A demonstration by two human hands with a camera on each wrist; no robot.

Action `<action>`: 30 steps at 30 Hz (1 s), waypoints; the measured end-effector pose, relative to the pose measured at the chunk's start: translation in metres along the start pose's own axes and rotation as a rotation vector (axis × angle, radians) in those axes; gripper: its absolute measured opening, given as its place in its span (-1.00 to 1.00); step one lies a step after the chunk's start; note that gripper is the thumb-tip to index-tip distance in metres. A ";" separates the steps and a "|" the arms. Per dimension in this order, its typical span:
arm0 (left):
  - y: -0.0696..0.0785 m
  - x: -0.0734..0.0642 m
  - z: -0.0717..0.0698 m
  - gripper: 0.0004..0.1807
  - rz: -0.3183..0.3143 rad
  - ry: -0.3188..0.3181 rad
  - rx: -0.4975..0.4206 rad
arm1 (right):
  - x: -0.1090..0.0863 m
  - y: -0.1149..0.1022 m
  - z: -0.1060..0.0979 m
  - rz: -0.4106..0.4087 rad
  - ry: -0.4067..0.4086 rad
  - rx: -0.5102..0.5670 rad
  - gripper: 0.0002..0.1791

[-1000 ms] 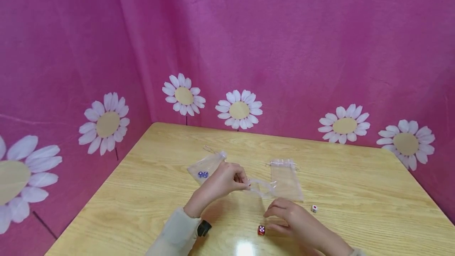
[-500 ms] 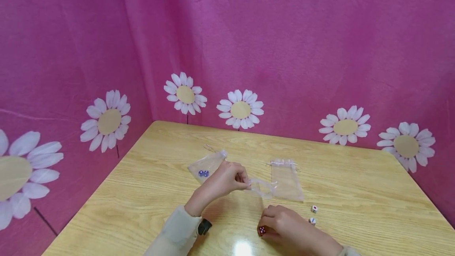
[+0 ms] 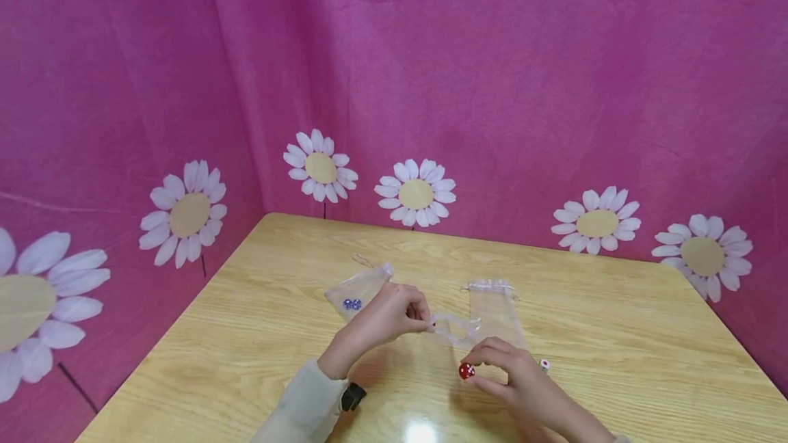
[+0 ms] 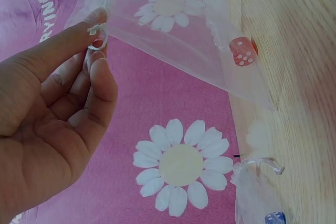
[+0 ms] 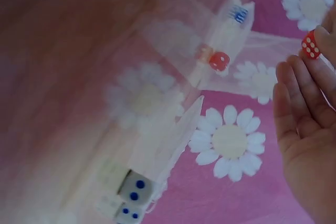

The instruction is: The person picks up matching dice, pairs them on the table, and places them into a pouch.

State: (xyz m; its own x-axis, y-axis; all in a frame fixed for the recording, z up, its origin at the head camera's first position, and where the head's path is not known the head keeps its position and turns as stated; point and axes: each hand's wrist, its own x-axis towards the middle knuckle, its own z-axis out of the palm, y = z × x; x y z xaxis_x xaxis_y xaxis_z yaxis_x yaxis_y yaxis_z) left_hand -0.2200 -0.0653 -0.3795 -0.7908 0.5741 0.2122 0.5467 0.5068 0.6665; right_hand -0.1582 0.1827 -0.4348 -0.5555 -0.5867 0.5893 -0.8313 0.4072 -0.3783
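My left hand (image 3: 394,310) pinches the mouth of a sheer white organza bag (image 3: 452,330) by its drawstring edge; in the left wrist view the bag (image 4: 163,24) hangs above the table. A red die (image 4: 243,52) shows through that bag's mesh near the tabletop; whether it is inside or behind I cannot tell. Between thumb and forefinger, my right hand (image 3: 520,381) holds another red die (image 3: 466,370), raised just below the bag. In the right wrist view this die (image 5: 311,44) sits at the fingertips, its several white pips visible.
Farther left lies a second organza bag (image 3: 363,286) with blue dice (image 3: 352,304) in it. A third bag (image 3: 495,310) lies flat to the right. One white die (image 3: 544,364) shows beside my right hand. A pink flowered cloth (image 3: 492,87) hangs behind the table (image 3: 295,245).
My right hand has taken hold of the red die and lifted it off the table toward the bag. My left hand keeps its grip on the bag in about the same place.
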 end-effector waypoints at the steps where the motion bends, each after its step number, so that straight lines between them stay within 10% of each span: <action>1: 0.000 0.000 0.000 -0.88 0.003 0.001 -0.002 | -0.001 0.001 -0.001 0.004 0.028 0.012 -0.68; 17: 0.000 -0.001 0.002 -0.90 0.019 0.005 -0.002 | -0.013 0.007 -0.018 0.080 0.170 -0.028 -0.54; 30: 0.003 -0.001 0.005 -0.90 0.007 -0.020 -0.012 | 0.013 -0.005 -0.024 -0.014 0.202 -0.095 -0.57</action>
State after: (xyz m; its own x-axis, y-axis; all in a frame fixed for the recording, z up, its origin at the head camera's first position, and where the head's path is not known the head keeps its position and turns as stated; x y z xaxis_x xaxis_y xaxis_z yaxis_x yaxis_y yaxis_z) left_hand -0.2165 -0.0612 -0.3811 -0.7811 0.5907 0.2023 0.5487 0.4949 0.6738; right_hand -0.1609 0.1895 -0.4082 -0.5211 -0.4443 0.7288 -0.8281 0.4698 -0.3057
